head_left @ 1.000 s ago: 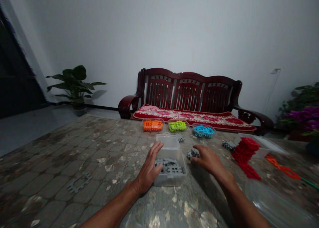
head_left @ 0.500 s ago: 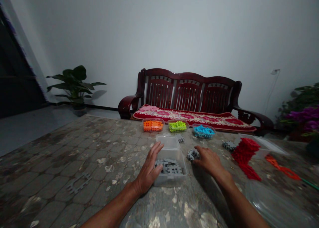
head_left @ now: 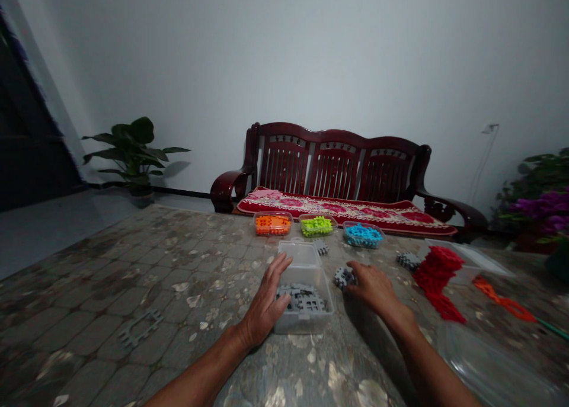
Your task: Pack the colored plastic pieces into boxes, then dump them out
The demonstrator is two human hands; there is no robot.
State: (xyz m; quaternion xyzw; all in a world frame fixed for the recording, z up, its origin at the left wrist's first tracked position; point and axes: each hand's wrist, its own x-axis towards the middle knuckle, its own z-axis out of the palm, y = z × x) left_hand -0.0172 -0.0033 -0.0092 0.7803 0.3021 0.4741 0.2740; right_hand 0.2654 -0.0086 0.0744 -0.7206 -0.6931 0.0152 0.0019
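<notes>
The left hand (head_left: 264, 303) rests open at the clear box (head_left: 304, 324)'s left edge; the right hand (head_left: 376, 285) curls at the gray wheel (head_left: 341, 278), right of the box, grip I cannot determine. Desk (head_left: 200, 265) extends widely leftward.

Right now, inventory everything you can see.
Box: 1, clear, centre
Boxed pieces: several, grey, inside
Round piece: 1, grey, beside box
Flat piece: 1, grey, left
Clusters: 2, grey, behind box, beside build
Filled tubs: 3, orange, lime, blue, far edge
Build: 1, red, right
Second box: 1, clear, behind build
Loop: 1, orange, far right
Plastic item: 1, clear, near right
Table: 1, grey, foreground
Bench: 1, maroon, back
Plant: 1, green, left
Flowers: several, purple, right
Wall: 1, white, back
Left hand: 1, at box
Right hand: 1, at round piece
</notes>
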